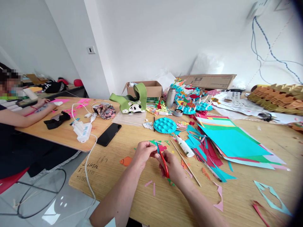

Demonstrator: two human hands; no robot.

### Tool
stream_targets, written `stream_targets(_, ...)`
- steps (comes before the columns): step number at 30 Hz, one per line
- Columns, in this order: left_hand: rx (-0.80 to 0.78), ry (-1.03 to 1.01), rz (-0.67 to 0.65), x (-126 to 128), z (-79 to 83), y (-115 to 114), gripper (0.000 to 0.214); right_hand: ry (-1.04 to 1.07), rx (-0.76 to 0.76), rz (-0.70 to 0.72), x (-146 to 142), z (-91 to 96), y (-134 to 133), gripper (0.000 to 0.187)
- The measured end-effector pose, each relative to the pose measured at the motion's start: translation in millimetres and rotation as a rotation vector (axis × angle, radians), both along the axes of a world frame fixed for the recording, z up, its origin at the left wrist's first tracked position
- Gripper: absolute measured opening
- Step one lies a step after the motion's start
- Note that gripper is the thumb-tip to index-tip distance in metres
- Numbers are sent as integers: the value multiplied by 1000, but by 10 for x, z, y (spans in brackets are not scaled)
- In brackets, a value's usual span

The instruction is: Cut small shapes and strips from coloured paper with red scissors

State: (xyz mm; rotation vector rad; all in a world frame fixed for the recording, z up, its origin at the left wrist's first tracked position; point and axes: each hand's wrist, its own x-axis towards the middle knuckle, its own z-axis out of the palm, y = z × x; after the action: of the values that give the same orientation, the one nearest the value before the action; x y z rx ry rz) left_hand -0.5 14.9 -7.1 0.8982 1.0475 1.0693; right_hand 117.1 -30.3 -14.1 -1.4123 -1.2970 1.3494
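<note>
Scissors (164,161) fill my right hand (174,165); my left hand (142,152) pinches green paper (153,142). Looks light, easily creased, so I'd grip its edge gently.

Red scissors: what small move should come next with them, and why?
I'd probably ease the left hand slightly away from the blades before any snip: the right hand grips the red scissors, and their blades lie close beside the left hand's pinched fingers.
</note>
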Motion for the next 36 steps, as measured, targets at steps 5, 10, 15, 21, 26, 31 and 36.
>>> stream_targets(5,2,-7,4,5,3,-1,14,3,-6,-12,-5,13,-8,44)
stream_targets(10,-9,3,-1,5,-8,4,14,17,-34,-13,-5,20,-9,45)
stream_targets(15,0,-2,106,-51,19,41,16,92,5,-89,14,-2,30,47)
stream_targets(21,41,-39,152,-58,47,45,17,244,109,-261,51,70,52,47)
stream_targets(26,95,31,112,16,20,12,14,341,160,-298,50,55,62,47)
stream_targets(31,108,42,98,33,21,3,13,376,141,-298,45,31,63,45)
stream_targets(36,101,43,94,37,48,-6,11,391,140,-271,45,-2,65,46)
